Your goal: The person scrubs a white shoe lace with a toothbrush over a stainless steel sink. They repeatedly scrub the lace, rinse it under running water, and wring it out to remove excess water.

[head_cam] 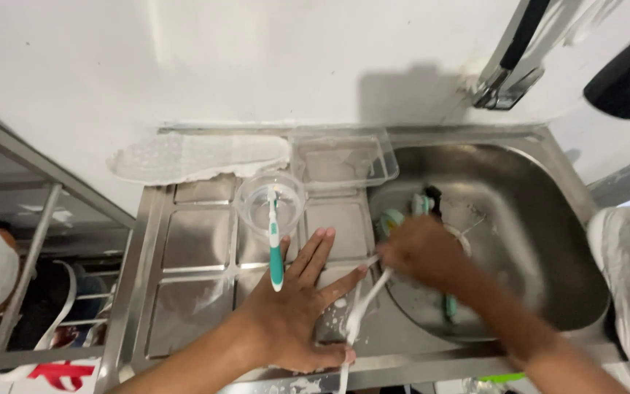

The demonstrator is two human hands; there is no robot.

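My left hand point(293, 306) lies flat, fingers spread, on the steel draining board point(191, 241), pressing down one end of a white lace point(359, 310). My right hand point(421, 252) is blurred at the sink's left rim and grips a small brush whose green and white head point(391, 217) pokes out above the knuckles. The lace runs between the two hands, with foam around it. A clear plastic cup point(271, 197) stands just beyond my left fingers, holding a teal and white toothbrush point(274, 248).
A white shoe insole point(198, 157) leans at the back of the board beside a clear plastic container point(344, 160). The steel sink basin point(519, 219) lies to the right, with a tap point(508, 66) above. A wire rack point(30, 277) stands to the left.
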